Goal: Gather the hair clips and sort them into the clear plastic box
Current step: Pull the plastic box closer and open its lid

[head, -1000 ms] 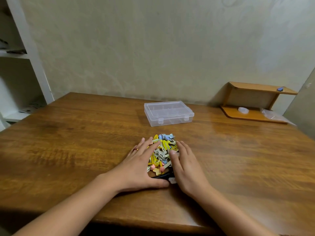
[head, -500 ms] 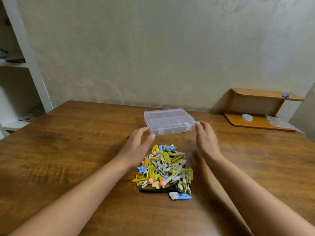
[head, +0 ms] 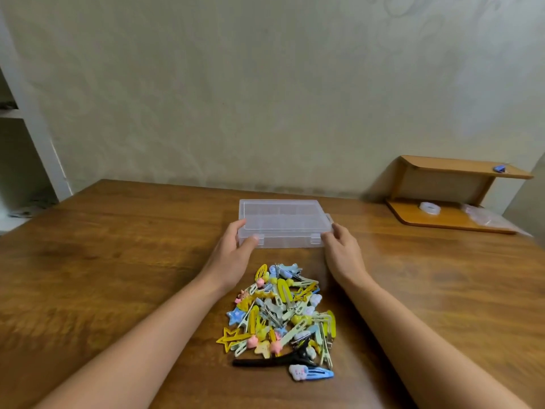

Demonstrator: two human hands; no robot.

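Observation:
A clear plastic box (head: 283,221) with its lid down lies on the wooden table (head: 118,261), past a heap of hair clips (head: 280,314). The clips are yellow, blue, pink and pale green; a long black clip (head: 265,362) and a blue one with a white cloud lie at the near edge of the heap. My left hand (head: 233,255) grips the box's front left corner, thumb on the front wall. My right hand (head: 342,252) holds the front right corner.
A small wooden shelf stand (head: 451,196) sits at the table's far right with a white roll, a plastic bag and a small blue item on it. A white shelving unit (head: 32,137) stands at the left. The wall runs behind the table.
Both hands left the clip heap, reached forward and took hold of the box's two front corners. The view tilted down, so the heap now lies nearer to me.

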